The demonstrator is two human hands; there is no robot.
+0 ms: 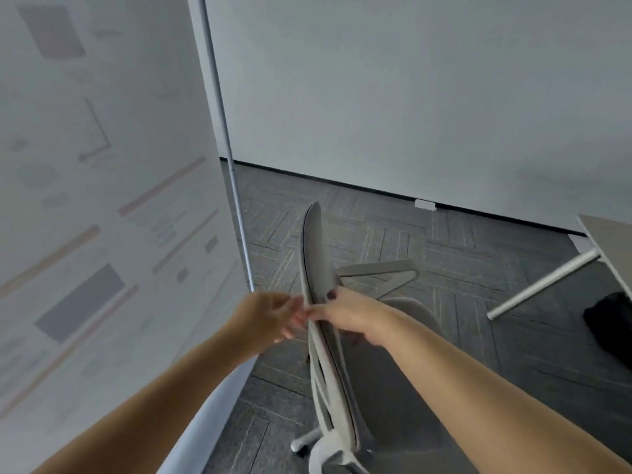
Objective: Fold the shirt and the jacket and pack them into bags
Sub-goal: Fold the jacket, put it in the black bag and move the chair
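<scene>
Reaches forward with both bare forearms from the bottom edge. Grips the grey backrest (313, 241) of an office chair (403, 388) with the right hand (345, 316): thumb, dark-nailed, laid on the front face, other fingers wrapped round the edge. Brings the left hand (270, 314) to the same edge from the other side, fingers curled and meeting it; too blurred to tell whether gripping or only touching. Stands just beside a tall printed board (102, 200) filling the left, with a slim metal pole (225, 131) at its right edge. Looks past the hands to the chair's grey armrest (379, 271) and down to its white base (307, 439) on dark patterned carpet (444, 241). Shows at the right edge a table (612, 241) on a slanting white leg (543, 282), and below the tabletop a dark bundle (607, 319), well apart from both hands, cut off by the frame; cannot tell whether garment or bag. Ends at a plain pale wall (410, 80) beyond.
</scene>
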